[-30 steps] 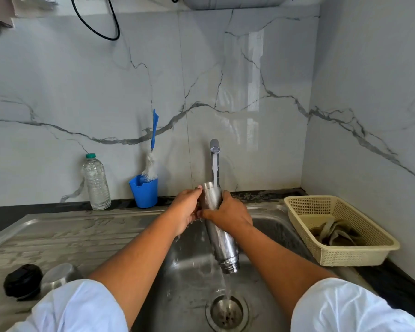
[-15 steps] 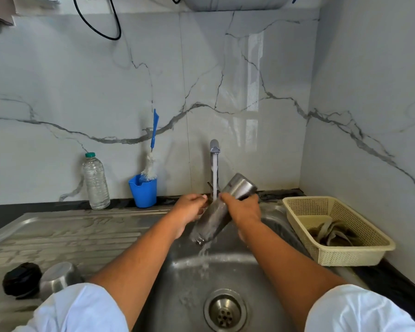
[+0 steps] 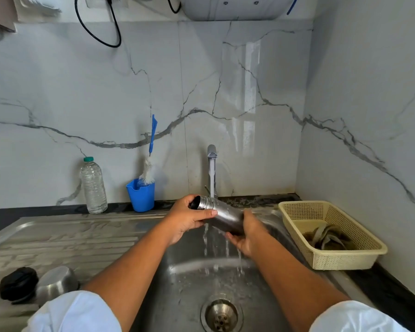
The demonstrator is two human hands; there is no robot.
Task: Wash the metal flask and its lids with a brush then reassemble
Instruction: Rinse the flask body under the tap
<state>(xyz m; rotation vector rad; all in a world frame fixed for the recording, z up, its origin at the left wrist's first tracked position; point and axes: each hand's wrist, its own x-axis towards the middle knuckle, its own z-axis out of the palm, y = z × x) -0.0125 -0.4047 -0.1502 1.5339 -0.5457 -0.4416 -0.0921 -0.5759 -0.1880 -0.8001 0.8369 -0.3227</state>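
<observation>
Near left, the black lid [image 3: 18,283] and steel lid [image 3: 56,282] lie on the counter [image 3: 82,236]. Over the sink [image 3: 177,271], the left hand [image 3: 189,219] fingers curl round the flask [image 3: 223,213] neck, and the right hand [image 3: 247,233] fingers curl under its body. Risk: wet steel may slip from the grip and drop into the sink. Half a second earlier the mouth pointed down-left. It now points up-left, below the tap [image 3: 211,164].
</observation>
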